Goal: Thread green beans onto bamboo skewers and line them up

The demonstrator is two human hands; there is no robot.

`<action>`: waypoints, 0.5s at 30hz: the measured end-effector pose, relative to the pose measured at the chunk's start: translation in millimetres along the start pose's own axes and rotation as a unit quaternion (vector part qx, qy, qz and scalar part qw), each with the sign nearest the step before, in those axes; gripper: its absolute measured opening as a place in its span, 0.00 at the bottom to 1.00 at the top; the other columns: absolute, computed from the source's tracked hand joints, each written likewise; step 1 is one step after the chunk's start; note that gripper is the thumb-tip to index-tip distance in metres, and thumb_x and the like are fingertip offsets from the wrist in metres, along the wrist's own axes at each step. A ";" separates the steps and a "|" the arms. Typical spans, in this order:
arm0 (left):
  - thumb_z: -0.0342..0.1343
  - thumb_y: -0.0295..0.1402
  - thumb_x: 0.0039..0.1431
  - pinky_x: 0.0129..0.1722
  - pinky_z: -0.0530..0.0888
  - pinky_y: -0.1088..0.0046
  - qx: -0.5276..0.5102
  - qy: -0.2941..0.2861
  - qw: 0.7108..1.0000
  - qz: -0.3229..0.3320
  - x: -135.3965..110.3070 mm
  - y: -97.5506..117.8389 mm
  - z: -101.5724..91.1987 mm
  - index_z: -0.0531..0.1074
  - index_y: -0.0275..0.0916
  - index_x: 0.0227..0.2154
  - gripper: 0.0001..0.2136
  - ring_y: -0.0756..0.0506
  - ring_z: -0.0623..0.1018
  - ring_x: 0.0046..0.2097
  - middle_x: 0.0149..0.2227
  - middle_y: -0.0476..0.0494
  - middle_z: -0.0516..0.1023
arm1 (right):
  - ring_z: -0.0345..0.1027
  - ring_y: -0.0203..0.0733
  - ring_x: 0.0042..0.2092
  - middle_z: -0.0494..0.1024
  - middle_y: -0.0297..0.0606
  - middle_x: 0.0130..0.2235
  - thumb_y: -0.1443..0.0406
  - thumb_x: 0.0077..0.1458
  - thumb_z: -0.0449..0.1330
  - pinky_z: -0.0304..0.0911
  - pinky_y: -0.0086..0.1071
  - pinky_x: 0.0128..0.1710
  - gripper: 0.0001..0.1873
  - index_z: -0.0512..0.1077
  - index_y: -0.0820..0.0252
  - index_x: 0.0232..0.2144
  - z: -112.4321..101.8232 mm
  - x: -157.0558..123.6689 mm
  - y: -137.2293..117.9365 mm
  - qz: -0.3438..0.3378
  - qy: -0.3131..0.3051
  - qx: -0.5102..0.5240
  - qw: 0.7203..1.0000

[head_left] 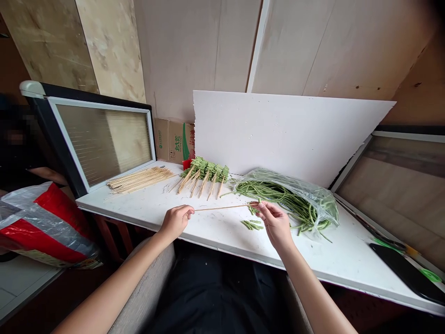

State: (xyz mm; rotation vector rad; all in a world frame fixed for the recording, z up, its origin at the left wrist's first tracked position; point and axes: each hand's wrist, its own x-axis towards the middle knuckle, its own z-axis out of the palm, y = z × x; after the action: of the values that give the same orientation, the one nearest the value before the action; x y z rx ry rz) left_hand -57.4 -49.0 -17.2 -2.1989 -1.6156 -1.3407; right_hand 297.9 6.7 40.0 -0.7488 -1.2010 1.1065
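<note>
A thin wooden skewer [222,208] stretches level between my two hands above the white table. My left hand [176,220] pinches its left end. At the other end, my right hand [276,222] is closed on a short piece of green bean [259,201] against the skewer's tip; the fingers partly hide the contact. Below and beside the right hand lie several cut bean pieces [252,225]. Farther back sits a pile of skewered beans [208,169], their sticks pointing toward me. Left of it are loose bare skewers [141,180].
A clear plastic bag [327,204] of long green beans [278,195] lies right of centre. Scissors [385,239] and a black phone [406,269] rest at the right. A cardboard box [170,139] and white board [278,130] stand behind. Another person's arm [47,174] shows at far left.
</note>
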 end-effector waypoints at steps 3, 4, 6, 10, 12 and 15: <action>0.48 0.15 0.50 0.32 0.71 0.75 0.007 -0.025 1.000 -0.005 -0.8 -1.1 0.1 0.77 0.41 0.32 0.17 0.48 0.78 0.29 0.27 0.51 0.79 | 0.79 0.52 0.49 0.86 0.43 0.44 0.53 0.51 0.75 0.73 0.36 0.39 0.14 0.85 0.53 0.37 4.0 -3.1 -0.7 -0.006 -0.007 -0.003 1.000; 0.49 0.16 0.50 0.32 0.71 0.75 0.005 -0.033 0.999 -0.006 -1.1 -0.8 0.4 0.77 0.41 0.32 0.16 0.48 0.78 0.30 0.28 0.51 0.79 | 0.78 0.52 0.49 0.86 0.43 0.44 0.53 0.51 0.75 0.73 0.36 0.39 0.14 0.85 0.53 0.37 4.7 -3.8 -1.1 -0.007 -0.008 -0.004 1.000; 0.49 0.16 0.51 0.33 0.71 0.74 -0.004 -0.050 0.999 -0.010 -1.9 0.5 1.0 0.76 0.41 0.31 0.15 0.47 0.79 0.31 0.29 0.50 0.81 | 0.78 0.53 0.50 0.86 0.44 0.44 0.53 0.51 0.75 0.73 0.37 0.39 0.15 0.85 0.54 0.38 5.2 -4.8 -2.0 -0.009 -0.010 -0.006 1.000; 0.49 0.16 0.54 0.34 0.71 0.75 -0.030 -0.101 0.994 -0.024 -2.3 3.3 1.2 0.76 0.41 0.30 0.14 0.47 0.79 0.33 0.31 0.50 0.82 | 0.78 0.53 0.49 0.86 0.44 0.43 0.54 0.51 0.75 0.73 0.37 0.38 0.15 0.84 0.54 0.38 2.6 -4.2 -4.5 -0.020 -0.026 -0.018 0.999; 0.49 0.17 0.57 0.34 0.71 0.75 -0.048 -0.120 0.991 -0.036 -1.2 3.7 1.2 0.77 0.40 0.31 0.14 0.48 0.78 0.31 0.29 0.50 0.81 | 0.79 0.51 0.46 0.86 0.43 0.42 0.55 0.51 0.75 0.73 0.37 0.37 0.14 0.84 0.55 0.37 0.0 -2.1 -5.4 -0.024 -0.034 -0.024 0.999; 0.50 0.23 0.65 0.32 0.72 0.74 -0.091 -0.100 0.990 -0.049 2.3 4.2 1.4 0.79 0.39 0.36 0.12 0.48 0.78 0.29 0.29 0.49 0.80 | 0.79 0.50 0.43 0.86 0.43 0.40 0.54 0.50 0.76 0.73 0.36 0.35 0.15 0.84 0.55 0.37 -3.9 2.4 -5.3 -0.022 -0.020 -0.019 0.999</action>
State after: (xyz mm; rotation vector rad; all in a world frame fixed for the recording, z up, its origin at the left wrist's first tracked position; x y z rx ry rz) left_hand -53.1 -48.5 -14.8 -2.4593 -1.7536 -1.3838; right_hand 303.0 7.6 44.7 -0.7293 -1.2702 1.0689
